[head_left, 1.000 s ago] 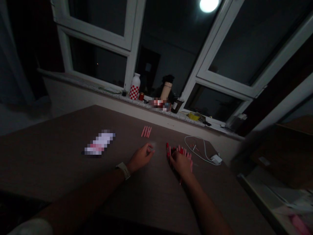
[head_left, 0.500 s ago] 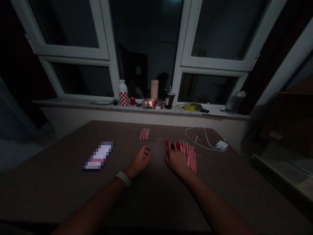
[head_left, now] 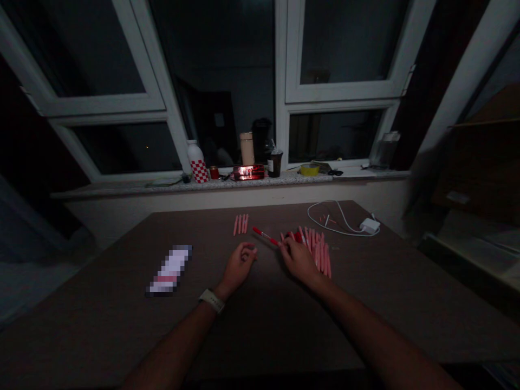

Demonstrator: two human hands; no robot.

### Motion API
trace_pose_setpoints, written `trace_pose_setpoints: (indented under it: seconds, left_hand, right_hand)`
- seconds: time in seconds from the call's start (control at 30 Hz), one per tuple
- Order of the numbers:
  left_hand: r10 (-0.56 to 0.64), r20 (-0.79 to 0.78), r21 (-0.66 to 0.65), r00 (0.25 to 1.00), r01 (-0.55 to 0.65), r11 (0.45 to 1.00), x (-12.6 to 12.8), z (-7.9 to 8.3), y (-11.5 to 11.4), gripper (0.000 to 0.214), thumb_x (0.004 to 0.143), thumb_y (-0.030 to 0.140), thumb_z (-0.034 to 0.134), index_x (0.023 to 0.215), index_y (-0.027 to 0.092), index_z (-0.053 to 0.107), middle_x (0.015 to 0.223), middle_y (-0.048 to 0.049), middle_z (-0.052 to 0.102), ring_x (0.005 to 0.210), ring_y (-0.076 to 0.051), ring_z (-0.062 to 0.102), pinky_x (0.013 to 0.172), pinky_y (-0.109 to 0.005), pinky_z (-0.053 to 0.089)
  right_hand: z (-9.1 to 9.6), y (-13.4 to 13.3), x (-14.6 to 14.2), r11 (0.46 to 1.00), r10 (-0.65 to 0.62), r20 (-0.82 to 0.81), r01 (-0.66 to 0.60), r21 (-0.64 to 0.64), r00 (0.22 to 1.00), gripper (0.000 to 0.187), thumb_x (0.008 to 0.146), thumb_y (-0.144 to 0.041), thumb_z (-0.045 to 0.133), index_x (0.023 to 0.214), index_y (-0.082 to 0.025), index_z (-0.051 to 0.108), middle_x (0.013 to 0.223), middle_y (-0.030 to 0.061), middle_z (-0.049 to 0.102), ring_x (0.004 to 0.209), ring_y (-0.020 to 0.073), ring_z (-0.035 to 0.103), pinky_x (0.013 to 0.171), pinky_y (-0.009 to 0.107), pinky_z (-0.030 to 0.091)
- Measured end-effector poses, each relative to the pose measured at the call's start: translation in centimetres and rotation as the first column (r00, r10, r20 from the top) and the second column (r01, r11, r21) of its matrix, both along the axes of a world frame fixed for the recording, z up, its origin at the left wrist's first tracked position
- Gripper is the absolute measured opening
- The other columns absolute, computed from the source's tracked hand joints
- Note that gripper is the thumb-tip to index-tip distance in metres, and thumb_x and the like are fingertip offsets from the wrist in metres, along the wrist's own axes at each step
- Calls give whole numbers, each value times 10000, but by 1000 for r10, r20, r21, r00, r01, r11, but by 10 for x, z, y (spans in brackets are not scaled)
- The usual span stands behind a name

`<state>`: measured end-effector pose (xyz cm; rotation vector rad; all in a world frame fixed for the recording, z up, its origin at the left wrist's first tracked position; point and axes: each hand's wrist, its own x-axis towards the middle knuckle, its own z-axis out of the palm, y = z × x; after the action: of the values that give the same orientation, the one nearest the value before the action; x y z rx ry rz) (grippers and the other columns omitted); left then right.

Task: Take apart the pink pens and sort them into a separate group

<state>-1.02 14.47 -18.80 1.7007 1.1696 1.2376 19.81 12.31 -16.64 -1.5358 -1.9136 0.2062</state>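
In the head view a red pen (head_left: pixel 266 236) with a pale band is pinched by one end between the fingertips of my right hand (head_left: pixel 299 261). It points up and to the left over the table. Beside and partly behind that hand lies a bunch of pink pens (head_left: pixel 322 253), with something red and black among them. My left hand (head_left: pixel 239 266) hovers to the left, fingers loosely curled with gaps between them and nothing visible inside. Just beyond it several pink pens (head_left: pixel 241 223) form a short, neat row.
A phone (head_left: pixel 170 271) with a blurred screen lies on the brown table (head_left: pixel 260 319) at left. At the back right are a white charger (head_left: pixel 369 226) with its looped cable and small pink pieces. Along the sill stand a checked bottle (head_left: pixel 197 162), a beige flask (head_left: pixel 246 149) and a dark cup (head_left: pixel 275 164).
My right hand has lifted the red pen from the left side of the bunch and tilted it leftward. The left hand keeps nearly the same pose. The camera view has shifted a little.
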Motion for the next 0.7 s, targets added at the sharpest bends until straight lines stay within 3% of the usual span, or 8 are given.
trace_pose_setpoints:
  seconds: [0.1, 0.23, 0.43, 0.57, 0.7]
  left_hand:
    - [-17, 122, -63, 992, 25, 998, 1, 6, -1, 412, 815, 475, 607, 1046, 134, 587, 832, -77, 687, 660, -139, 597, 547, -218, 408]
    - [69, 233, -107, 970, -45, 993, 1, 10, 0, 437, 745, 490, 682, 974, 123, 623, 818, -73, 699, 585, -113, 573, 492, -204, 376]
    - [-10, 396, -172, 918, 85, 981, 0, 4, 4, 435, 742, 447, 713, 1017, 131, 593, 939, -82, 706, 512, -47, 473, 461, -177, 336]
    - [-2, 425, -221, 905, 105, 970, 3, 5, 1, 458, 698, 433, 756, 992, 133, 573, 868, -64, 705, 505, -47, 469, 462, -176, 326]
    - [-30, 404, -229, 914, 133, 964, 6, 9, -2, 489, 680, 458, 760, 999, 129, 589, 851, -65, 706, 482, -44, 449, 454, -182, 310]
  right_hand:
    - [-2, -6, -9, 992, 120, -132, -123, -18, 984, 275, 980, -341, 400, 952, -164, 609, 863, 70, 695, 785, 179, 644, 678, 249, 401]
    - [-6, -13, -20, 960, 260, -231, -277, -45, 938, 239, 948, -363, 478, 915, -163, 603, 766, 37, 676, 692, 157, 618, 623, 241, 394]
    - [-14, -13, -26, 918, 280, -408, -367, -151, 869, 204, 914, -350, 537, 891, -161, 610, 787, 30, 691, 672, 134, 604, 611, 225, 410]
    - [-18, -10, -30, 847, 311, -589, -498, -184, 746, 232, 893, -355, 557, 973, -143, 608, 810, 26, 676, 695, 130, 597, 638, 224, 418]
    - [-19, -7, -30, 744, 377, -620, -624, -240, 688, 320, 915, -433, 502, 817, -147, 610, 663, -22, 571, 589, 106, 508, 551, 207, 352]
